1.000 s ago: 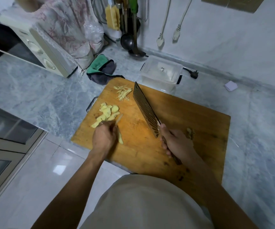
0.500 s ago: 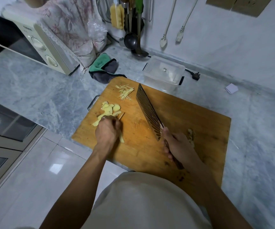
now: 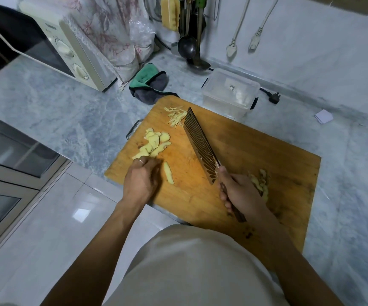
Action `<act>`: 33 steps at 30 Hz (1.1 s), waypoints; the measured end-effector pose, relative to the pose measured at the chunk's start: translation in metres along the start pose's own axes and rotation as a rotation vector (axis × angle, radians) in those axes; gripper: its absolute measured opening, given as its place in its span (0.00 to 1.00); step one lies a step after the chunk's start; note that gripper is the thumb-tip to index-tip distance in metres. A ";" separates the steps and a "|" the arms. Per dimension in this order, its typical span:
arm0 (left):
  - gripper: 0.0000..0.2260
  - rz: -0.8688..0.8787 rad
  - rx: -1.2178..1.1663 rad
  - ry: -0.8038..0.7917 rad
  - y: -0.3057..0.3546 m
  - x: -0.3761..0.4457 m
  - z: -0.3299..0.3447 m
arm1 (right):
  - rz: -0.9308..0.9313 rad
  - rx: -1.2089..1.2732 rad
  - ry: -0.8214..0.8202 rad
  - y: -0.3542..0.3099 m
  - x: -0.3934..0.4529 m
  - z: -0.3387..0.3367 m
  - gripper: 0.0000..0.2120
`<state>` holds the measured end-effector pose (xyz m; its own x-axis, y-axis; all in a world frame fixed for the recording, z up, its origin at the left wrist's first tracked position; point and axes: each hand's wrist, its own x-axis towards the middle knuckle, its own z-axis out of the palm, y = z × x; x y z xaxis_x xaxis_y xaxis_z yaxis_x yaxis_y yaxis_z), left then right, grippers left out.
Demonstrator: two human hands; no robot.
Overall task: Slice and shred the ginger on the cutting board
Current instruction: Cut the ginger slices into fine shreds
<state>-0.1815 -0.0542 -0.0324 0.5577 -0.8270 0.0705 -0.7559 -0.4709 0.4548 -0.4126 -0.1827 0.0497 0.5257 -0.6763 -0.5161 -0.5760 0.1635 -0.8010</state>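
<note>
A wooden cutting board (image 3: pixel 256 151) lies on the marble counter. A pile of pale ginger slices (image 3: pixel 154 143) sits at its left side, and thin ginger shreds (image 3: pixel 176 115) lie at the far corner. One loose slice (image 3: pixel 168 173) lies just right of my left hand (image 3: pixel 140 182). That hand's fingers curl down at the near end of the pile and hide what is under them. My right hand (image 3: pixel 238 191) grips the cleaver's handle. The cleaver blade (image 3: pixel 200 146) points to the far left, with its tip by the shreds. Ginger scraps (image 3: pixel 261 184) lie beside my right hand.
A lidded clear plastic box (image 3: pixel 230 91) stands just beyond the board. A green and grey cloth (image 3: pixel 150 85) lies at the far left corner, with a microwave (image 3: pixel 68 51) farther left. A black plug (image 3: pixel 273 97) and a folded white paper (image 3: pixel 323 115) lie near the wall. The board's near edge overhangs the floor.
The thin slice that stuck out by my left fingers is no longer in sight. My left hand stays at the pile's near end. The cleaver has barely moved.
</note>
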 end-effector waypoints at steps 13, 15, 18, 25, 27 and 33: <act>0.04 -0.095 -0.159 -0.381 0.033 0.045 -0.021 | 0.022 0.033 0.065 0.001 -0.006 -0.024 0.27; 0.04 -0.314 -0.460 -0.249 0.058 0.042 -0.011 | 0.016 0.045 0.078 0.002 -0.008 -0.027 0.28; 0.06 -0.625 -0.753 -0.223 0.091 0.040 0.012 | 0.025 0.063 0.100 0.005 -0.009 -0.028 0.28; 0.09 -0.493 -0.473 -0.184 0.110 0.028 0.037 | 0.017 0.076 0.092 0.009 -0.009 -0.029 0.29; 0.09 -0.474 -0.515 -0.190 0.108 0.026 0.034 | 0.011 0.088 0.088 0.009 -0.009 -0.029 0.29; 0.09 -0.439 -0.121 0.034 0.055 0.001 0.009 | 0.010 0.102 0.069 0.013 -0.010 -0.028 0.27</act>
<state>-0.2254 -0.0830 -0.0152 0.8290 -0.5454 -0.1239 -0.4007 -0.7337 0.5487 -0.4429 -0.1944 0.0531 0.4737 -0.7213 -0.5053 -0.5130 0.2404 -0.8241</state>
